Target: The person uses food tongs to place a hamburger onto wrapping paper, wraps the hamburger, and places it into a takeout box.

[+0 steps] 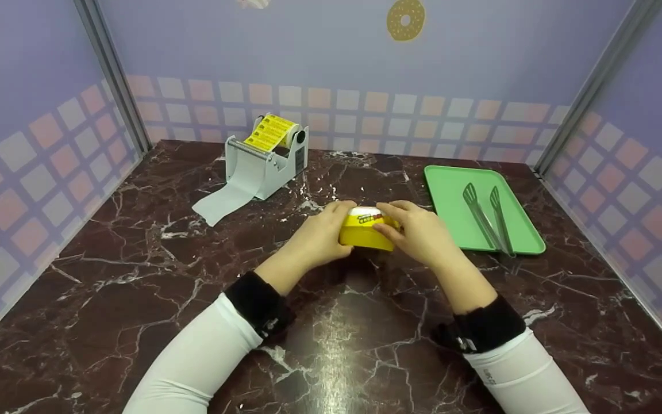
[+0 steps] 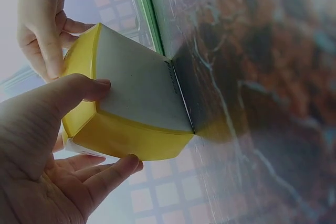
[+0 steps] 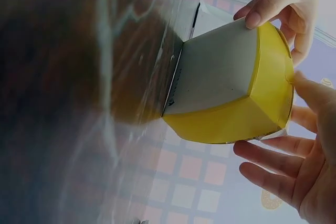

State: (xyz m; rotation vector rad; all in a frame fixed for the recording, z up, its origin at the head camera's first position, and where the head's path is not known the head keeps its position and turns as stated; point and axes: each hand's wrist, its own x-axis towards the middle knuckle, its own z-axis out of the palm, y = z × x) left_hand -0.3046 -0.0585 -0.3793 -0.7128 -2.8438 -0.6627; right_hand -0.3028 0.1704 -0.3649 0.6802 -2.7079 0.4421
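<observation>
A yellow paper food box (image 1: 367,237) with a white patch and printed lettering on top is between both hands. My left hand (image 1: 325,233) grips its left side, with the thumb (image 2: 86,88) on the pale base and the fingers on the far face. On its right side my right hand (image 1: 420,230) holds the box, thumb on the near yellow wall and fingers over the top. Tilted, the box (image 3: 220,66) touches the table along one lower edge, as both wrist views show. Its contents, if any, are hidden.
A white label dispenser (image 1: 273,167) with a yellow label roll (image 1: 270,133) stands at the back left, its backing strip (image 1: 224,201) trailing onto the marbled table (image 1: 135,299). At right, a green tray (image 1: 451,201) bears metal tongs (image 1: 483,221). Patterned walls enclose the sides and back.
</observation>
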